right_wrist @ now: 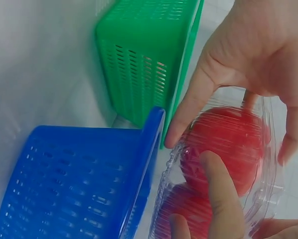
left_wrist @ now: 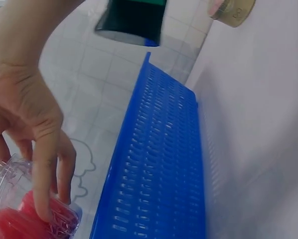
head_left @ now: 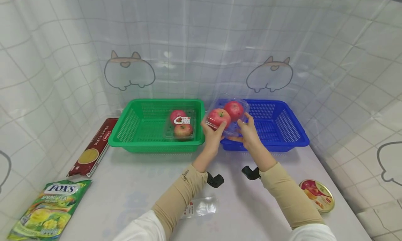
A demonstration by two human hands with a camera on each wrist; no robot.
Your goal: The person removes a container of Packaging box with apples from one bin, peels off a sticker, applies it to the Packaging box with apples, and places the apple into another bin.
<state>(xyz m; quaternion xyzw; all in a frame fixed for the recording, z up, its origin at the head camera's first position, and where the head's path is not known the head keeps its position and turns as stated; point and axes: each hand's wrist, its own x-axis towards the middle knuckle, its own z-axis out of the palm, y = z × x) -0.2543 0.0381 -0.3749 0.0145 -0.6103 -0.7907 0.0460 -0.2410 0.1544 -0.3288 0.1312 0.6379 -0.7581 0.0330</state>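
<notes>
Two red apples (head_left: 219, 118) sit inside a clear plastic clamshell box (head_left: 224, 100), which is tilted over the near-left part of the blue basket (head_left: 276, 146). My left hand (head_left: 212, 135) grips the box's left side, with its thumb across the front. On the right side my right hand (head_left: 249, 132) holds the box between thumb and fingers. In the right wrist view, fingers lie over the clear plastic above the apples (right_wrist: 228, 144). The green basket (head_left: 157, 148) stands left of the blue one and holds a similar clear box (head_left: 169, 132) of two apples with a white label.
A red-brown pasta pack (head_left: 95, 148) lies left of the green basket, and a green sweets bag (head_left: 47, 213) is nearer me. A flat round tin (head_left: 317, 195) lies at the right. Under my left forearm is a clear wrapper (head_left: 205, 206). A gridded curtain (head_left: 201, 59) hangs behind.
</notes>
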